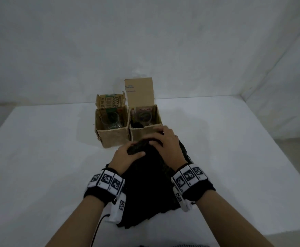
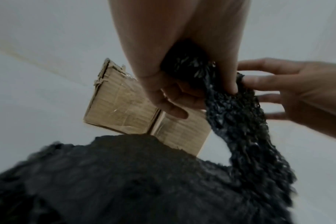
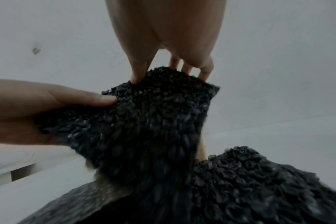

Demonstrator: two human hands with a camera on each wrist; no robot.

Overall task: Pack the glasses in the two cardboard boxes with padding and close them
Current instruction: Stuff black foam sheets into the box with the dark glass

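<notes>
A: Padding, black bubbled sheet, heaped at the near edge of the table; which step does this show?

B: Taking up padding, by my reading. Left hand grips the top fold, thumb curled over it; right hand lies on the same fold, its fingertips and thumb pinching the sheet's upper edge, lifted off the heap.

A: Next move?

B: Probably freeing one piece, then carrying it forward to a box without knocking the glass inside.

A: Containers, toward the far edge?

B: Two cardboard boxes, touching side by side, just beyond the heap, both open. Left box holds an upright clear glass, no padding visible around it. Right box, tall flap raised, holds a second glass with something dark beside it, likely padding; too dim to confirm
</notes>
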